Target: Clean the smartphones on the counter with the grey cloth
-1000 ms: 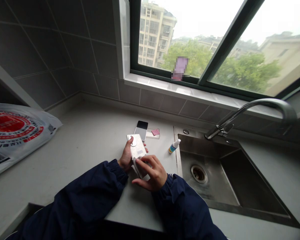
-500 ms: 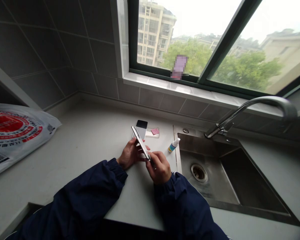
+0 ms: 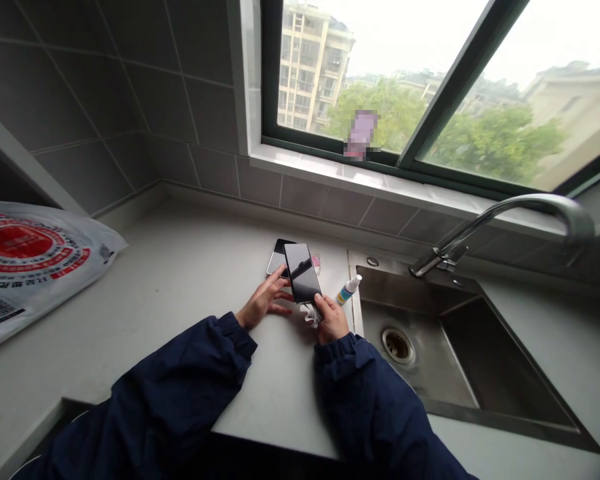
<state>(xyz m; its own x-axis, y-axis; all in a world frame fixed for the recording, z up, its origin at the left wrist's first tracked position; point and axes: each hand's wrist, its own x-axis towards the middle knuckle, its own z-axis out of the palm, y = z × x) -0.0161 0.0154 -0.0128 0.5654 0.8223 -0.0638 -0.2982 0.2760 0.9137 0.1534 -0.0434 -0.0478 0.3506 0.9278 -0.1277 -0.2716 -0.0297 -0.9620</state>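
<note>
A dark-screened smartphone [image 3: 303, 275] is held up by its lower right corner in my right hand [image 3: 333, 320]. Under that corner, a crumpled white tissue [image 3: 310, 315] also sits in the right hand's grip. My left hand [image 3: 263, 301] has its fingers spread at the phone's left edge; whether they touch it I cannot tell. Behind the held phone, a second phone [image 3: 277, 255] lies on the counter, partly covered from view. A clear case with a pink piece [image 3: 316, 262] shows just past the phone's right edge.
A small spray bottle [image 3: 349, 289] with a white cap stands by the rim of the steel sink [image 3: 430, 333]. The curved faucet [image 3: 500, 207] rises behind the sink. A white plastic bag [image 3: 40, 260] with red print lies at the left on the counter [image 3: 180, 280].
The phone has turned from edge-on to screen facing me, held by my right hand. My left hand has loosened its hold and its fingers have spread. The white tissue now shows.
</note>
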